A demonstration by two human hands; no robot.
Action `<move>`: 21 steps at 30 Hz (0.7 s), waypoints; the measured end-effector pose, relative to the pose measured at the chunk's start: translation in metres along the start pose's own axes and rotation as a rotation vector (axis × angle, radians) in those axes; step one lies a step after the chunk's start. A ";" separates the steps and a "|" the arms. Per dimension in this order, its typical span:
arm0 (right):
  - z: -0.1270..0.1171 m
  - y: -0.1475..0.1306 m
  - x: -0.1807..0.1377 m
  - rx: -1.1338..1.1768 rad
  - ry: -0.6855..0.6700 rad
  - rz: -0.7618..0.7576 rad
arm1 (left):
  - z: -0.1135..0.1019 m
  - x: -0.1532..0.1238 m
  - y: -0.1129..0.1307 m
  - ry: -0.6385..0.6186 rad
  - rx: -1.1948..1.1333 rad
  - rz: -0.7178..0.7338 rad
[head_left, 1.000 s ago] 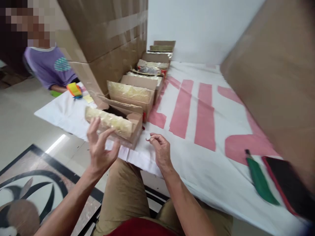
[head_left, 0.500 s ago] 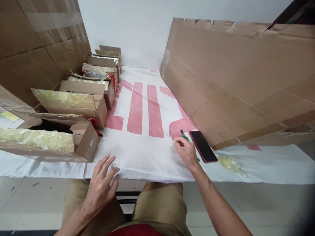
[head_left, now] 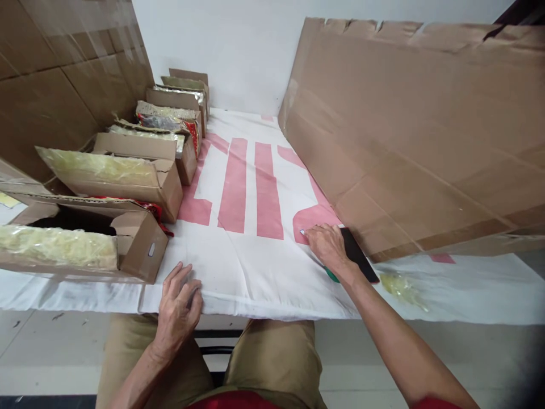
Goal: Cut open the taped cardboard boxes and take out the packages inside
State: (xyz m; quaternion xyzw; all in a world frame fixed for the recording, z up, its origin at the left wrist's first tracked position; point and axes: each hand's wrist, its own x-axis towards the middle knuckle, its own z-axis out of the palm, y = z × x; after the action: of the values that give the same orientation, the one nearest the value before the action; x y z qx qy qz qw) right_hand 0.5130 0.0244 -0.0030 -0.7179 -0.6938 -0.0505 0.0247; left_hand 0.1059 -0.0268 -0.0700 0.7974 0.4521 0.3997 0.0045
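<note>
My left hand [head_left: 179, 304] rests at the table's front edge, holding nothing, its fingers loosely bent and partly apart. Beside it on the left stands the nearest open carton [head_left: 142, 255]. Over on the right, my right hand [head_left: 327, 245] is closed over a slim green-handled tool [head_left: 331, 275]. A small bright tip shows past the fingertips, and a bit of green shows below the palm. The hand hides the rest, so its exact kind cannot be told. A dark phone [head_left: 360, 258] with a red edge lies just right of that hand, partly covered by it.
Several open cartons [head_left: 168, 187] with yellowish plastic-wrapped flaps run back along the left. Large cardboard panels [head_left: 426, 130] stand at both sides. Pink strips [head_left: 269, 193] mark the white tablecloth [head_left: 251, 267]. Crumpled yellowish plastic [head_left: 402, 288] lies at the right front.
My right hand has come down onto the green-handled tool and closed over it; the tool sits slightly further left. My left hand has lowered to the table edge. The view has shifted slightly.
</note>
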 end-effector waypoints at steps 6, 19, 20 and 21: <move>-0.010 0.008 -0.006 -0.022 -0.024 -0.015 | 0.000 -0.001 0.000 -0.002 0.016 0.033; 0.009 -0.094 -0.072 0.404 0.377 -0.444 | 0.008 0.003 0.001 0.007 0.003 -0.017; 0.016 -0.108 -0.072 0.406 0.382 -0.486 | 0.009 0.005 0.001 0.000 0.000 -0.026; 0.022 -0.121 -0.073 0.401 0.384 -0.521 | 0.008 0.005 0.001 -0.005 -0.001 -0.033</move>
State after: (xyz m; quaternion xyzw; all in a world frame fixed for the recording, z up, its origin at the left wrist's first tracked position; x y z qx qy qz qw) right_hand 0.3911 -0.0415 -0.0364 -0.4759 -0.8319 -0.0518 0.2807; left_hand 0.1132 -0.0203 -0.0720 0.7907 0.4651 0.3978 0.0127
